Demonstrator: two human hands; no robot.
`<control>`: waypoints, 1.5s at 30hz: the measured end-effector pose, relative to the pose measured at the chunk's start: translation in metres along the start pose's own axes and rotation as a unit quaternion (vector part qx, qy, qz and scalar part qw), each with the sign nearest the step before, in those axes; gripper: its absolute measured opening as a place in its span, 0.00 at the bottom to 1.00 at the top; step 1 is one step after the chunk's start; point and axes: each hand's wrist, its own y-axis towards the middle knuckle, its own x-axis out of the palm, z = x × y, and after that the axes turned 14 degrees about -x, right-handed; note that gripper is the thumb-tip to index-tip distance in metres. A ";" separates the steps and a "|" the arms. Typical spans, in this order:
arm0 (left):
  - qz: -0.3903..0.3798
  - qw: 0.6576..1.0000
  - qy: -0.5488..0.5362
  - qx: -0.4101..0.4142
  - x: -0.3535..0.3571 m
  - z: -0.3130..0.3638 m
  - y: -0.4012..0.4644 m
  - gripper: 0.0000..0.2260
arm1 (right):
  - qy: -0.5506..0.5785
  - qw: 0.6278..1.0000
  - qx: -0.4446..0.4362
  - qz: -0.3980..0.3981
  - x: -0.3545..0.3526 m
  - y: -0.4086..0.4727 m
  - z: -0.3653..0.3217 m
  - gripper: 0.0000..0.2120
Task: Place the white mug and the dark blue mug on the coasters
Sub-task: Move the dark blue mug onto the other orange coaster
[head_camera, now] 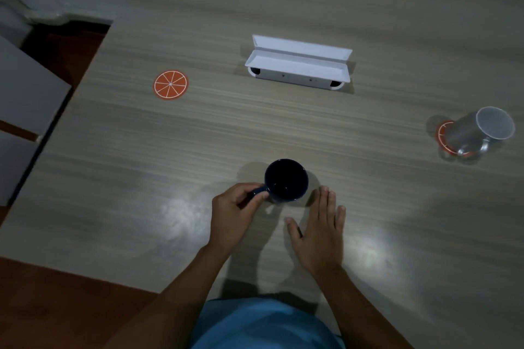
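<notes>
The dark blue mug [286, 181] stands upright on the wooden table near its front edge. My left hand [236, 214] is closed around the mug's handle. My right hand [319, 231] lies flat on the table just right of the mug, fingers apart, holding nothing. An orange-slice coaster [170, 85] lies bare at the far left. At the far right the white mug [479, 130] stands on a second orange coaster [443, 133], which it mostly covers.
A white box-like device with an open lid [297, 64] sits at the middle back of the table [113, 178]. The table's left edge drops to a reddish floor, where grey furniture [25, 110] stands.
</notes>
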 end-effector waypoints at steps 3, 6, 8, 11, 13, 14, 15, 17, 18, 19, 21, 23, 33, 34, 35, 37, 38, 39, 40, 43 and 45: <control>0.029 0.998 -0.041 -0.042 -0.015 0.003 0.011 0.08 | -0.012 1.000 0.003 -0.029 0.001 0.021 -0.025 0.46; 0.077 0.990 -0.087 -0.076 -0.034 0.001 0.030 0.07 | -0.025 0.998 0.028 -0.040 0.004 0.042 -0.048 0.45; 0.111 0.979 -0.133 -0.111 -0.048 0.001 0.047 0.06 | -0.031 0.999 0.006 -0.031 0.004 0.059 -0.062 0.43; 0.161 0.962 -0.182 -0.127 -0.072 0.004 0.079 0.05 | -0.033 0.998 -0.051 -0.031 0.006 0.091 -0.092 0.41; 0.189 0.950 -0.213 -0.131 -0.088 0.007 0.105 0.04 | -0.034 0.997 -0.055 -0.036 0.010 0.106 -0.111 0.41; 0.204 0.943 -0.227 -0.134 -0.096 0.007 0.119 0.03 | -0.041 0.997 -0.049 -0.036 0.012 0.111 -0.117 0.42; 0.220 0.935 -0.240 -0.139 -0.105 0.007 0.134 0.02 | -0.049 0.997 -0.042 -0.039 0.014 0.113 -0.121 0.42; 0.247 0.921 -0.265 -0.140 -0.121 0.007 0.160 0.01 | -0.056 0.997 -0.035 -0.037 0.015 0.113 -0.123 0.42; 0.259 0.915 -0.278 -0.137 -0.128 0.007 0.174 0.01 | -0.055 0.998 -0.032 -0.030 0.015 0.113 -0.123 0.42; 0.269 0.909 -0.287 -0.136 -0.134 0.007 0.187 0.01 | -0.055 0.998 -0.030 -0.025 0.015 0.114 -0.124 0.42; 0.286 0.901 -0.296 -0.138 -0.142 0.007 0.209 0.01 | -0.049 0.998 -0.024 -0.020 0.016 0.116 -0.126 0.42; 0.304 0.891 -0.304 -0.145 -0.145 0.005 0.229 0.02 | -0.042 0.999 -0.022 -0.020 0.015 0.116 -0.126 0.42; 0.392 0.850 -0.321 -0.145 -0.128 0.000 0.266 0.09 | -0.019 0.999 -0.013 0.028 0.020 0.119 -0.123 0.38; 0.394 0.852 -0.316 -0.140 -0.128 0.002 0.264 0.09 | -0.018 0.999 -0.015 0.029 0.019 0.120 -0.124 0.38; 0.394 0.855 -0.309 -0.138 -0.123 0.000 0.265 0.09 | -0.020 0.999 -0.010 0.026 0.022 0.120 -0.122 0.38; 0.395 0.855 -0.309 -0.134 -0.118 -0.002 0.267 0.09 | -0.022 0.999 -0.007 0.028 0.024 0.119 -0.121 0.38; 0.395 0.852 -0.316 -0.134 -0.118 -0.002 0.267 0.10 | -0.021 0.999 -0.009 0.031 0.024 0.119 -0.121 0.38; 0.396 0.850 -0.321 -0.133 -0.119 -0.002 0.268 0.10 | -0.020 0.999 -0.010 0.033 0.024 0.119 -0.122 0.38; 0.398 0.849 -0.322 -0.131 -0.120 -0.001 0.269 0.10 | -0.020 0.999 -0.012 0.034 0.025 0.118 -0.122 0.38; 0.400 0.851 -0.319 -0.121 -0.121 0.003 0.273 0.10 | -0.019 0.999 -0.008 0.040 0.025 0.119 -0.120 0.37; 0.404 0.854 -0.305 -0.120 -0.120 0.004 0.274 0.10 | -0.016 0.999 -0.007 0.039 0.025 0.120 -0.119 0.37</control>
